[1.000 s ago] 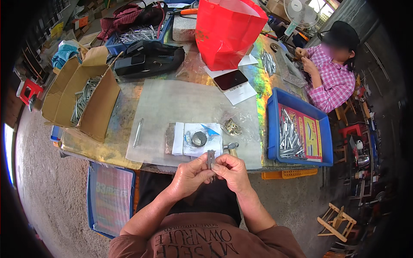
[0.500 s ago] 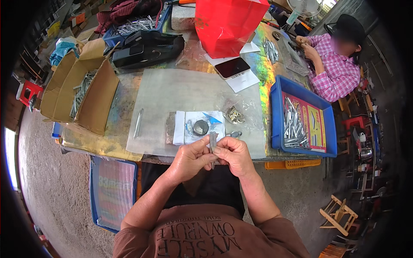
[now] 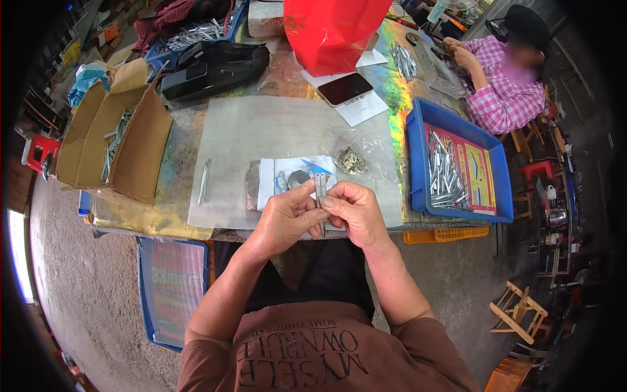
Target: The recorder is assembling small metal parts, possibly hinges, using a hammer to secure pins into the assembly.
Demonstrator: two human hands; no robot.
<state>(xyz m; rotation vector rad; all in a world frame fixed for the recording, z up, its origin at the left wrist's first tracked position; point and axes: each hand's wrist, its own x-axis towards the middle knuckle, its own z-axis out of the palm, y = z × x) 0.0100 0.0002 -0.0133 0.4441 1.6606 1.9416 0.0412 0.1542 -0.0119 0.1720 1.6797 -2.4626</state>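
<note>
My left hand and my right hand meet at the near table edge. Between their fingertips they pinch slim grey metal strips, held side by side and nearly upright, with small round marks near the top end. Just beyond my fingers, a dark round block sits on a smudged white paper pad, partly hidden by my left hand. To its right, a heap of small brass-coloured pieces lies on clear plastic. Thin metal pieces lie on the pale sheet at left.
A cardboard box of metal parts stands at left. At right is a blue tray with metal pieces. Beyond are a phone, a red bag and a black case. A co-worker sits far right.
Both hands have lifted a little away from me with the metal strips, which now show more of their upper ends. The whole view has shifted slightly.
</note>
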